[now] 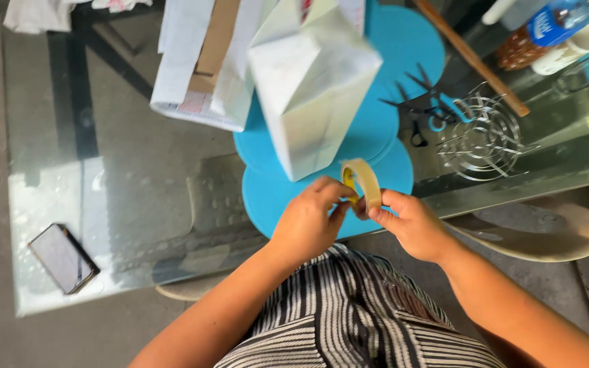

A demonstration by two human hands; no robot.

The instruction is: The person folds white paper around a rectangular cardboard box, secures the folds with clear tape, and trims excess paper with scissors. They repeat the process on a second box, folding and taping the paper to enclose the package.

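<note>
A phone (63,257) lies flat on the glass table (138,163) at the far left, well apart from the hands. Folded papers (192,61) rest at the table's upper middle. Just right of them a white box (311,88) stands tilted on blue discs (376,129), directly beyond the hands.

The left hand (308,221) is closed, its fingertips pinching the near edge of the tape roll (363,180). The right hand (410,221) is also closed on the tape roll, gripping its right side between thumb and fingers. The roll is held upright above the nearest blue disc, at the table's front edge, just below the box's lower corner.

To the right, black scissors (417,109) lie partly on the discs, touching a wire rack (485,136). A wooden stick (472,58) runs diagonally beyond the rack. A bottle (547,31) and a cup (570,48) stand at the upper right.
</note>
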